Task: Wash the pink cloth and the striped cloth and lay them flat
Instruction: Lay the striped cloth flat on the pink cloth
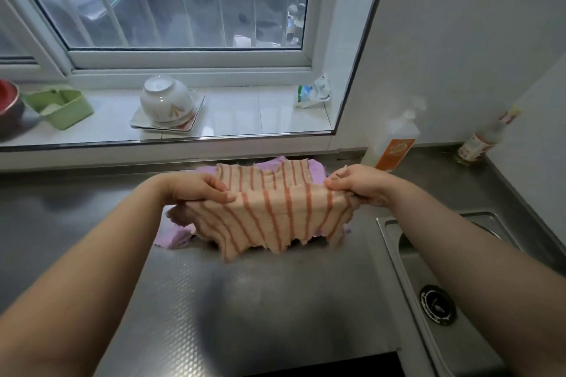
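The striped cloth (269,211), beige with orange stripes and ragged edges, hangs stretched between both hands above the steel counter. My left hand (199,189) grips its left edge and my right hand (358,185) grips its right edge. Its lower edge droops toward the counter, and its far part folds over behind. The pink cloth (174,235) lies flat on the counter underneath and is mostly hidden; only its near left corner and far edge (275,163) show.
A steel sink (428,269) with a drain sits to the right. A spray bottle (395,144) and a smaller bottle (484,140) stand at the back right. On the window sill are an upturned white bowl (165,98) on a plate and a green container (58,105).
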The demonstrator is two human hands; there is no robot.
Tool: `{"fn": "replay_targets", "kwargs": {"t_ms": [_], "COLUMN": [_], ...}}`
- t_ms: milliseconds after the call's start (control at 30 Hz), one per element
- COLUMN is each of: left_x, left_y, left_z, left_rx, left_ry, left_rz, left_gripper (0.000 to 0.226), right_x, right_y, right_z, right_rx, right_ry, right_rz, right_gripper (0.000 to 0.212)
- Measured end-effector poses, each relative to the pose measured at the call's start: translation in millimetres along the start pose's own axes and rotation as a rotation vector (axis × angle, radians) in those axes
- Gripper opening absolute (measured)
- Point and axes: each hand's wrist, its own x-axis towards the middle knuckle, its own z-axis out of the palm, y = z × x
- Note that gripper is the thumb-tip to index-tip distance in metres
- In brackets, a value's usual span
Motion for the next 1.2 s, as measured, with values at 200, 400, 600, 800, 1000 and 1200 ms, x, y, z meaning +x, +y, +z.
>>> {"fn": "replay_targets", "kwargs": {"t_ms": [200, 400, 600, 800, 1000, 1200], "left_x": [18.4, 29.1, 67.2, 90.1, 89.8, 92.9], "left_y": [29.9, 30.2, -47.2, -108.2, -112.0, -99.8], "left_z": [-29.6, -53.9, -6.3, 55.3, 74.2, 87.9], "left_rx": [-0.035, 0.525, 0.742, 0.711, 0.586, 0.792], "left_ry": [0.611, 1.067, 0.723, 0.523, 0.716, 0.835], "left_rz": [0.192, 0.460, 0.292, 0.107, 0.071, -0.146], "left_gripper": [0.029, 0.023, 0.039, 0.024, 0.025, 0.037], "right_x": [49.2, 55.0, 95.5, 99.9, 101.4, 97.4], "right_y": [-37.1, -59.5, 17.2, 93.5, 110.0, 109.4], "right_z": [5.5, 10.3, 42.0, 87.0, 91.5, 99.8], "right_rx": [0.100, 0.139, -0.517, -0.950, -0.832, -1.021], "right_ry": [0.387, 0.516, 0.299, 0.103, 0.220, 0.122], "right_rz": [-0.321, -0.549, -0.379, -0.295, -0.327, -0.332], "right_gripper": [0.016, 0.012, 0.006, 0.019, 0.024, 0.051]}}
